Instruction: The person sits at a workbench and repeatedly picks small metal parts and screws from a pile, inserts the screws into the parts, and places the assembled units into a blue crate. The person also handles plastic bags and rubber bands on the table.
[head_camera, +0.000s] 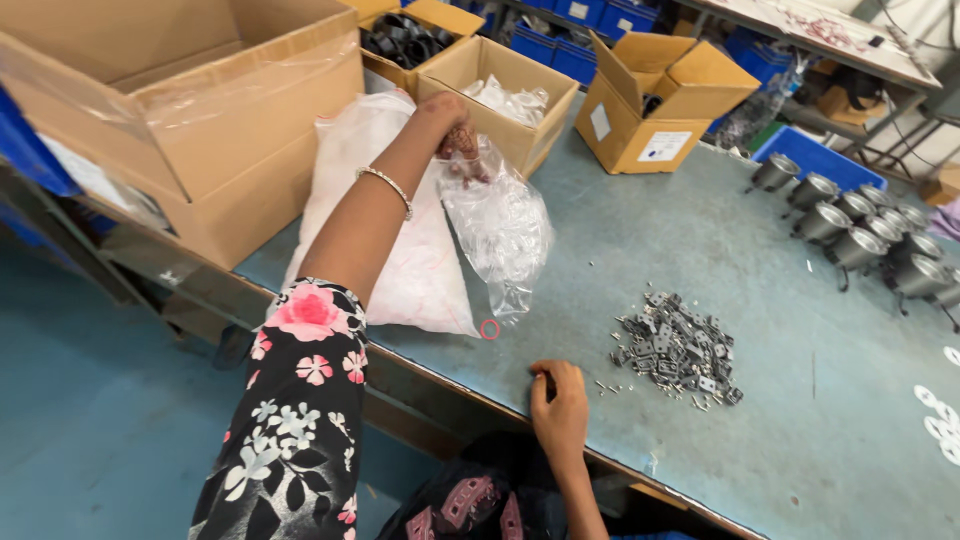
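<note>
Grey surface (700, 240): left hand (455, 135) pinches a limp, light bag (500, 230) by its neck; right hand (558, 405), near the brackets (678, 350), rests loosely curled, empty.

Bright, even overhead light — soft shadows, edges slightly warped

Single head view, looking down, close over table (700, 230).

Open tabletop (700, 240) lies between the clear plastic bag (500, 230) and the cluster of metal lamp housings (860, 225). Cardboard boxes (500, 85) wall off the far edge, and a heap of small metal brackets (680, 350) blocks the near middle.
</note>
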